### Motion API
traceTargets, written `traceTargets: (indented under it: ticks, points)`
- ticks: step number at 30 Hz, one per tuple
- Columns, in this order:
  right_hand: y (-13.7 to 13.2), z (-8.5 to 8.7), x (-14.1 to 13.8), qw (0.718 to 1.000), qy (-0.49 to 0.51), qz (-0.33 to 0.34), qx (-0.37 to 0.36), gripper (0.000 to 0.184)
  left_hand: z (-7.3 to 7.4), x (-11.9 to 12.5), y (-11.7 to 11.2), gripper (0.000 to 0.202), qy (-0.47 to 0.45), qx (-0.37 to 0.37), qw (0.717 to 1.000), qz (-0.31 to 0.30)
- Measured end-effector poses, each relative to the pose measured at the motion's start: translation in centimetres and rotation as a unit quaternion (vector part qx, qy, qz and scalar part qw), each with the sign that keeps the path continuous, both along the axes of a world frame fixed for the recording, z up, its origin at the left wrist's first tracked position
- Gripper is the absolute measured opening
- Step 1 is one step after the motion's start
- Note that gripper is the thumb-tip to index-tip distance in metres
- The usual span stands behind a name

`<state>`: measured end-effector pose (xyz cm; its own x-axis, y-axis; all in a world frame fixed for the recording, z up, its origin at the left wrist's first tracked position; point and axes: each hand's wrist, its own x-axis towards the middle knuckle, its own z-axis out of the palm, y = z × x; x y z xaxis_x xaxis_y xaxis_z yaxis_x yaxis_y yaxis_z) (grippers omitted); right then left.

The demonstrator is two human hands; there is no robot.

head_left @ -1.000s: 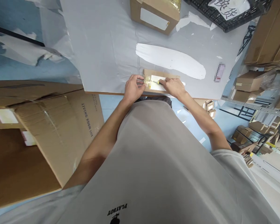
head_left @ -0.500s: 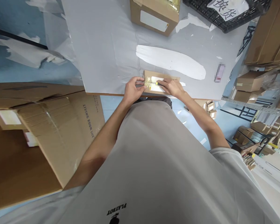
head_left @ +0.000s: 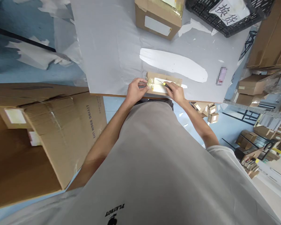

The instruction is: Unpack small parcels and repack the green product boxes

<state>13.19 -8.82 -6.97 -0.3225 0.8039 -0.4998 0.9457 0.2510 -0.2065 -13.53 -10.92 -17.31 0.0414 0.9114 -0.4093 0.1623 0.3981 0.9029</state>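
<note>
A small flat cardboard parcel [head_left: 159, 78] with a white label and yellowish tape lies at the near edge of the grey table [head_left: 112, 50]. My left hand [head_left: 136, 89] grips the parcel's left end, fingers curled on the taped edge. My right hand [head_left: 175, 90] is closed on a small yellow-and-black tool, apparently a cutter [head_left: 165, 84], whose tip rests on the parcel's top near the label.
A bigger cardboard box [head_left: 159, 17] stands at the table's far side, a black crate [head_left: 224, 15] with a paper sign beside it. Large flattened cartons [head_left: 49, 125] lean at my left. Small boxes [head_left: 207, 109] lie on the blue floor; shelving with boxes [head_left: 255, 87] is right.
My right hand has slid the cutter rightward along the parcel's top. The left hand keeps its hold on the left end. The view shifted slightly.
</note>
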Motion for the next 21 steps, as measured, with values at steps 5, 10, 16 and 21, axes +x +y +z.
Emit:
traceTargets:
  ticks: [5, 10, 16, 21]
  points:
    - [-1.6, 0.2, 4.3, 0.971, -0.06, -0.207, 0.105, 0.07, 0.4, 0.5, 0.5, 0.022, 0.076, 0.034, 0.997, -0.008]
    - [-3.4, -0.2, 3.1, 0.954, -0.028, -0.278, 0.104, 0.069, -0.6, 1.4, 1.2, 0.019, 0.11, 0.034, 0.993, -0.015]
    - [-3.6, -0.6, 0.6, 0.949, -0.12, -0.281, 0.081, 0.066, -0.7, 1.2, 1.5, 0.011, 0.109, 0.043, 0.992, -0.039]
    - [-3.6, 0.6, 0.4, 0.954, -0.121, -0.263, 0.078, 0.064, 0.4, 0.5, 1.1, 0.012, 0.109, 0.045, 0.992, -0.053]
